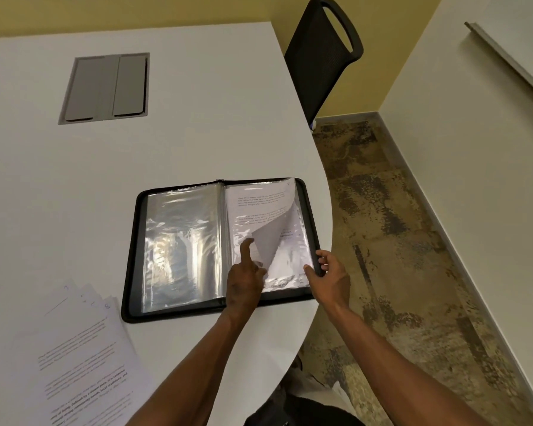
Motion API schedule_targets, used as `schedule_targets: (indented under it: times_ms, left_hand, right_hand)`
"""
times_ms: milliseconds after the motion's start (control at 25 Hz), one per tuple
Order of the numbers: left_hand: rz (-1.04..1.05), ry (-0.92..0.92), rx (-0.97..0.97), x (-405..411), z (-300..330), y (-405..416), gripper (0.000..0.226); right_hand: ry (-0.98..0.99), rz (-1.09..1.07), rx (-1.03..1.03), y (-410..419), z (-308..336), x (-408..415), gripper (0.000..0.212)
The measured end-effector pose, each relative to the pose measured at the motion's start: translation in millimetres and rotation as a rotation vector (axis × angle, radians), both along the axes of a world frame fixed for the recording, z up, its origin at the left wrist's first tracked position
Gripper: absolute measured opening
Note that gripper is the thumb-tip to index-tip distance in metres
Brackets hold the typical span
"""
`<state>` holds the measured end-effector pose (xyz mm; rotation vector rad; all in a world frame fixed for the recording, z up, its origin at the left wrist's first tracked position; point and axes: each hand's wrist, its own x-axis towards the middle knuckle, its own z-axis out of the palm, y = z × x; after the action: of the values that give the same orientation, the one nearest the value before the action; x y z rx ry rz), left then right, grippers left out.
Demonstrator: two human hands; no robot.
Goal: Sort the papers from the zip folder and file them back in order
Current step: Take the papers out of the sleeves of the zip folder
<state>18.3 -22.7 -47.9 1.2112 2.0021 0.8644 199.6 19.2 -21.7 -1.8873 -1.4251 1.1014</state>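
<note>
Zip folder [222,247] open flat on white table [197,118], toward 3 o'clock edge. Clear sleeves [182,244] on left half; printed sheet [265,210] on right half, lower corner curled up, text too small to read. Left hand [245,278] on sleeve, index finger extended, others curled. Right hand [330,278] gripping folder's right rim. Loose papers [80,358] fanned at 7 o'clock, handwritten corner marks illegible.
</note>
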Motion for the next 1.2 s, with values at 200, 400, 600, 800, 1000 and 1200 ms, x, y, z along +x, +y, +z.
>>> schedule_targets:
  times_ms: [200, 400, 600, 800, 1000, 1200]
  left_hand:
    - [-0.229, 0.221, 0.002, -9.5, 1.7, 7.0, 0.119]
    - [-0.426, 0.463, 0.038, -13.6, 16.1, 9.4, 0.111]
    - [-0.571, 0.408, 0.031, -12.6, 15.8, 8.9, 0.114]
    - [-0.507, 0.372, -0.020, -18.5, 15.1, 4.4, 0.113]
    - [-0.368, 0.187, -0.051, -18.6, 15.5, 7.7, 0.083]
    - [-0.385, 0.150, 0.034, -21.6, 14.0, 11.9, 0.048]
  right_hand:
    - [0.168, 0.107, -0.111, -9.0, 5.1, -27.2, 0.070]
    - [0.244, 0.125, -0.137, -2.6, -13.3, -51.1, 0.089]
    - [-0.080, 0.070, -0.059, -2.5, -15.3, -57.4, 0.055]
    - [0.021, 0.080, -0.067, -10.1, -17.6, -54.8, 0.059]
    - [-0.113, 0.165, 0.358, -34.3, -3.1, -64.2, 0.041]
    - [-0.346, 0.416, 0.226, -43.5, -11.9, -65.4, 0.044]
